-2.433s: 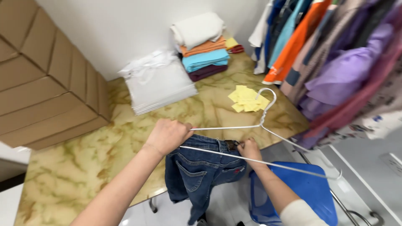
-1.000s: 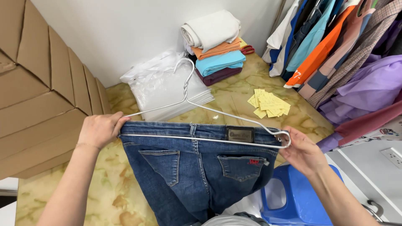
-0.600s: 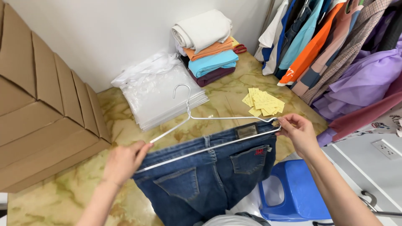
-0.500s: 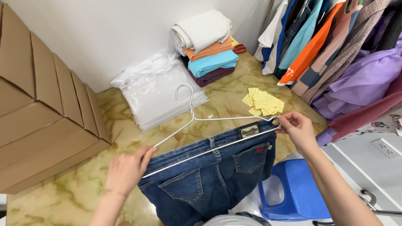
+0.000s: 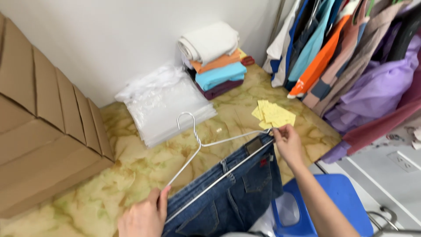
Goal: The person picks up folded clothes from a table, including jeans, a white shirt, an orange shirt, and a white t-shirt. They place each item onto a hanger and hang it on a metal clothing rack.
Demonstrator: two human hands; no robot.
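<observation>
My left hand (image 5: 142,217) has its grip closed over the lower end of a white wire hanger (image 5: 206,164), with the waistband of the blue jeans (image 5: 232,197) gathered under the fingers. My right hand (image 5: 287,142) pinches the hanger's other end between thumb and fingertips, closed on the wire and the denim there. The hanger runs slanted between my hands, low on my left and higher on my right, its hook (image 5: 186,120) pointing away from me toward the wall.

As I judge it, the jeans are on the hanger: they drape over the bottom bar and hang down off the near edge of the marbled yellow surface (image 5: 127,166), above a blue plastic stool (image 5: 333,206). What looks left is hanging them up; the hook is free and catches on nothing.

The jeans are dark blue denim, back pockets and a brown waistband patch facing me, the cloth bunched a little along the bar.

Further out on the surface lie a stack of clear plastic bags (image 5: 169,105), a few yellow paper slips (image 5: 274,116) just beyond my right hand, and a pile of folded clothes (image 5: 215,59) against the wall. Cardboard boxes (image 5: 41,136) stand on my left, and hanging garments (image 5: 351,66) fill my right.
</observation>
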